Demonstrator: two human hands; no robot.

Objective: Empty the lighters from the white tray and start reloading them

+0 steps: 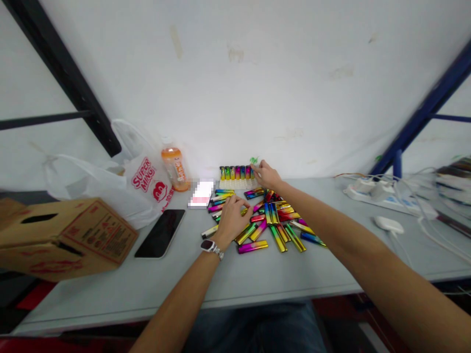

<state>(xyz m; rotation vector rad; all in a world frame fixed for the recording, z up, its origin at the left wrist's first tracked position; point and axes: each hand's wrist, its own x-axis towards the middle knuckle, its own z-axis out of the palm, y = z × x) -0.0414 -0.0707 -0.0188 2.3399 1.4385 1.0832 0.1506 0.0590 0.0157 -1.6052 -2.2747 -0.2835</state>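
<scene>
Shiny cigarette lighters (273, 214) in rainbow metallic colours lie in a loose pile on the grey table. Behind them, against the wall, a white rack (239, 184) with small slots holds a row of upright lighters (232, 173). My right hand (267, 174) pinches the lighter at the right end of this row; its fingers partly cover it. Over the left part of the pile, my left hand (233, 218) rests with fingers loosely bent and apart. A yellow lighter (243, 212) shows in the gap between thumb and forefinger, and no firm hold on it is visible.
Left of the pile are a blurred-out white item (201, 194), a phone (161, 234), an orange drink bottle (175, 166), a plastic bag (136, 184) and a cardboard box (99, 235). A power strip (390, 198) with cables and a white charger (389, 224) lie right.
</scene>
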